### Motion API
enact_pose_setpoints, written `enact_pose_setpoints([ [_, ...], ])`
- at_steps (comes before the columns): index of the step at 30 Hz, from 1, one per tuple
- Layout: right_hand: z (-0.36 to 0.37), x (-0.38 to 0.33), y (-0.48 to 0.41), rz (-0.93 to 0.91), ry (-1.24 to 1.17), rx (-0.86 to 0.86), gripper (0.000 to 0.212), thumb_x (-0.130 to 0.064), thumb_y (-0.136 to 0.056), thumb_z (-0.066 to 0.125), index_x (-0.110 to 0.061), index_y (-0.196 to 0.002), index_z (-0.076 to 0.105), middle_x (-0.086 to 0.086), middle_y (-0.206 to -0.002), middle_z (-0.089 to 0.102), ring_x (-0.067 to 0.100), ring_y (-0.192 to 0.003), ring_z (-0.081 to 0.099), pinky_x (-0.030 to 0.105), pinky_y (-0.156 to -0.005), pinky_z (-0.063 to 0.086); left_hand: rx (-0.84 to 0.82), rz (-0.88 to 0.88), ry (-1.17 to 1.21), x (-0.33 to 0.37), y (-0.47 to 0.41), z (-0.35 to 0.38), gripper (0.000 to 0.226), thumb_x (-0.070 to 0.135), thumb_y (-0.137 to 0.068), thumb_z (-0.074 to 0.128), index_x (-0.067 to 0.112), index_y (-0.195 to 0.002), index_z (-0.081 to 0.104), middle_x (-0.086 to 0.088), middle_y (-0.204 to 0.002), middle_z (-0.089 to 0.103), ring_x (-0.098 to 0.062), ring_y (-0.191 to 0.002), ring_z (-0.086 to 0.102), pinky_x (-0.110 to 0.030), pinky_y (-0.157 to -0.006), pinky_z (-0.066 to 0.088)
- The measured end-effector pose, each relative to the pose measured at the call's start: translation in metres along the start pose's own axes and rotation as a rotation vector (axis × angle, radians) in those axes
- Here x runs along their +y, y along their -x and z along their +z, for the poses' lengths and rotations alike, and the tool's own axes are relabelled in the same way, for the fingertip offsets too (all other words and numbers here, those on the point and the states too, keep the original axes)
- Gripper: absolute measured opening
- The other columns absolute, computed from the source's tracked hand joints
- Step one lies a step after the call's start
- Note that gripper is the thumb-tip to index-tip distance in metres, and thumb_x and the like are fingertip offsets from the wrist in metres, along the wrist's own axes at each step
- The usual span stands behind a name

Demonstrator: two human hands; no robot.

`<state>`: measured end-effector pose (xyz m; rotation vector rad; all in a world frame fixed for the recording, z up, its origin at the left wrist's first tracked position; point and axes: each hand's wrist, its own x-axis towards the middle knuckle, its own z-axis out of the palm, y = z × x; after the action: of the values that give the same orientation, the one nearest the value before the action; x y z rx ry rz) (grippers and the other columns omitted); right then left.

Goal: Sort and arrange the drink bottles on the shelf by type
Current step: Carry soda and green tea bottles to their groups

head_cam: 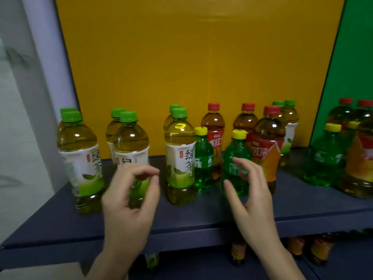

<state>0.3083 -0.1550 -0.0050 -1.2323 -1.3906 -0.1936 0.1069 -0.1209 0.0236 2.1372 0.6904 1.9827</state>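
Left hand (129,201) half-curled just before a green tea bottle (131,142); right hand (252,193) cupped before a green soda bottle (237,152). Neither grips anything. Both bottles upright on dark shelf (201,211), red tea bottle (268,142) just beside the soda.

The left hand (131,201), fingers loosely curved, hovers in front of a green tea bottle (130,142) on the dark blue shelf (201,215). The right hand (251,197), fingers curved apart, hovers before a yellow-capped green soda bottle (237,154). Red-capped iced tea bottles (269,138) stand behind, against a yellow back panel (181,57).
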Motion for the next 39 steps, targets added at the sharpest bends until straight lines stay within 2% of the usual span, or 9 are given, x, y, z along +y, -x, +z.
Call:
enact_pose_setpoints([
  [2, -0.011, 0.017, -0.012, 0.023, 0.022, 0.088, 0.046, -0.018, -0.088, 0.056, -0.014, -0.131, 0.042, -0.004, -0.127, 0.043, 0.006, -0.122, 0.04, 0.021, -0.104, 0.033, -0.138, -0.071, 0.07, 0.01, 0.009, 0.035, 0.017, 0.025, -0.083, 0.052, 0.021, -0.097, 0.06, 0.01, -0.096, 0.06, -0.002, -0.095, 0.058, -0.013, -0.081, 0.045],
  [5, -0.012, 0.032, -0.024, 0.017, 0.069, 0.084, 0.057, -0.011, -0.088, 0.059, -0.008, -0.139, 0.032, 0.0, -0.138, 0.035, 0.008, -0.13, 0.031, 0.012, -0.109, 0.021, -0.303, -0.195, 0.067, 0.002, 0.028, 0.084, 0.041, 0.038, -0.083, 0.051, 0.028, -0.124, 0.049, 0.021, -0.128, 0.048, 0.001, -0.124, 0.043, -0.024, -0.103, 0.039],
  [10, 0.003, 0.041, -0.029, -0.003, 0.097, -0.061, 0.072, -0.019, -0.091, 0.055, -0.011, -0.148, 0.013, -0.004, -0.151, 0.017, 0.006, -0.141, 0.013, 0.017, -0.115, 0.011, -0.268, -0.354, -0.003, -0.013, 0.038, 0.121, 0.072, 0.034, -0.085, 0.053, 0.027, -0.145, 0.013, 0.013, -0.152, 0.017, 0.003, -0.14, 0.015, -0.027, -0.116, 0.02],
  [14, 0.01, 0.041, -0.032, 0.012, 0.068, -0.044, 0.077, -0.02, -0.086, 0.064, -0.013, -0.146, 0.017, 0.001, -0.148, 0.024, 0.006, -0.136, 0.021, 0.022, -0.111, 0.021, -0.21, -0.403, -0.008, -0.014, 0.032, 0.131, 0.075, 0.017, -0.089, 0.058, 0.034, -0.141, 0.005, 0.014, -0.15, 0.016, 0.0, -0.14, 0.016, -0.02, -0.113, 0.018],
  [18, 0.012, 0.039, -0.038, 0.056, 0.076, -0.02, 0.082, -0.023, -0.078, 0.072, -0.016, -0.143, 0.022, 0.001, -0.139, 0.029, -0.004, -0.119, 0.026, 0.019, -0.099, 0.031, -0.164, -0.45, -0.059, -0.02, 0.021, 0.135, 0.077, 0.013, -0.088, 0.059, 0.019, -0.148, 0.012, 0.003, -0.152, 0.023, -0.005, -0.139, 0.022, -0.021, -0.112, 0.021],
  [23, 0.015, 0.043, -0.032, 0.136, 0.063, -0.099, 0.09, -0.035, -0.078, 0.071, -0.014, -0.145, 0.015, 0.004, -0.142, 0.035, 0.017, -0.129, 0.038, 0.026, -0.1, 0.036, -0.167, -0.53, -0.088, -0.031, 0.006, 0.142, 0.076, 0.012, -0.087, 0.059, 0.012, -0.148, 0.013, -0.002, -0.151, 0.025, -0.012, -0.139, 0.023, -0.028, -0.115, 0.02],
  [32, -0.02, 0.039, -0.015, 0.374, -0.334, -0.088, 0.063, -0.027, -0.064, 0.083, -0.028, -0.12, 0.053, -0.014, -0.106, 0.065, -0.002, -0.099, 0.06, 0.019, -0.085, 0.051, -0.083, -0.681, -0.034, -0.044, -0.015, 0.158, 0.086, 0.02, -0.071, 0.078, 0.007, -0.137, 0.024, -0.013, -0.139, 0.04, -0.026, -0.13, 0.038, -0.044, -0.108, 0.035],
  [36, -0.039, 0.03, -0.004, 0.447, -0.53, -0.116, 0.049, -0.026, -0.062, 0.08, -0.032, -0.106, 0.06, -0.013, -0.095, 0.07, 0.005, -0.091, 0.066, 0.027, -0.077, 0.056, -0.017, -0.887, 0.189, -0.05, -0.024, 0.162, 0.077, 0.009, -0.064, 0.082, 0.014, -0.124, 0.034, -0.011, -0.125, 0.053, -0.025, -0.114, 0.052, -0.045, -0.099, 0.045],
  [39, -0.049, 0.026, 0.001, 0.503, -0.636, -0.108, 0.046, -0.026, -0.06, 0.08, -0.03, -0.101, 0.06, -0.011, -0.091, 0.072, 0.009, -0.085, 0.068, 0.022, -0.065, 0.055, -0.003, -0.914, 0.251, -0.051, -0.024, 0.162, 0.071, 0.008, -0.061, 0.083, 0.021, -0.113, 0.036, -0.009, -0.119, 0.056, -0.024, -0.107, 0.055, -0.039, -0.092, 0.047],
])
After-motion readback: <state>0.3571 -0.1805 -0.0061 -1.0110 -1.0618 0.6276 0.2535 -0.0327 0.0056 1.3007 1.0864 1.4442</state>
